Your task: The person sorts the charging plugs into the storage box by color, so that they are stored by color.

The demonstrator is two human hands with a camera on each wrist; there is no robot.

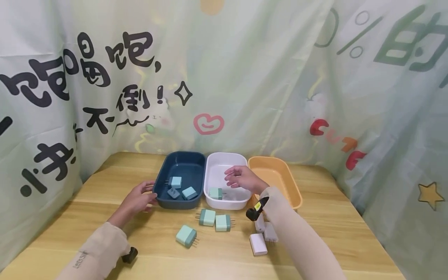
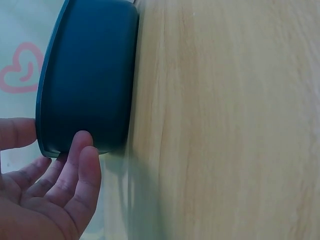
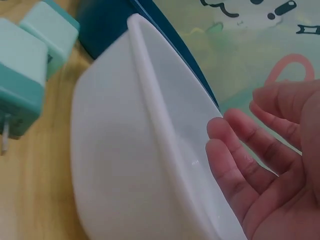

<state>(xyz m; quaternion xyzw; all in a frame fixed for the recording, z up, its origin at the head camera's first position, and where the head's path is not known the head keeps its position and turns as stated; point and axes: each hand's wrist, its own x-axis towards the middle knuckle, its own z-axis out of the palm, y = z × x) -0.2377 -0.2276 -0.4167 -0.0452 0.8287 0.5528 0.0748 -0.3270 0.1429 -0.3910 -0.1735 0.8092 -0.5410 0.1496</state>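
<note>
At the left wall of the dark blue tray (image 1: 179, 203), my left hand (image 1: 138, 198) touches the rim and outer side with its fingertips, fingers loosely bent. Three mint-green chargers lie in that tray, one of them (image 1: 189, 193) near its front right corner. Above the white tray (image 1: 227, 205) hovers my right hand (image 1: 243, 179), nothing in it and its fingers relaxed and apart, as the right wrist view also shows. One green charger (image 1: 215, 193) lies in the white tray's front left, its metal prongs pointing right.
Against the white tray's right side stands an orange tray (image 1: 292, 186). Before the trays lie three green chargers, the nearest (image 1: 186, 236) toward the left. White chargers, one (image 1: 258, 244) in full sight, sit below the right forearm. A printed curtain (image 1: 245, 77) hangs behind the table.
</note>
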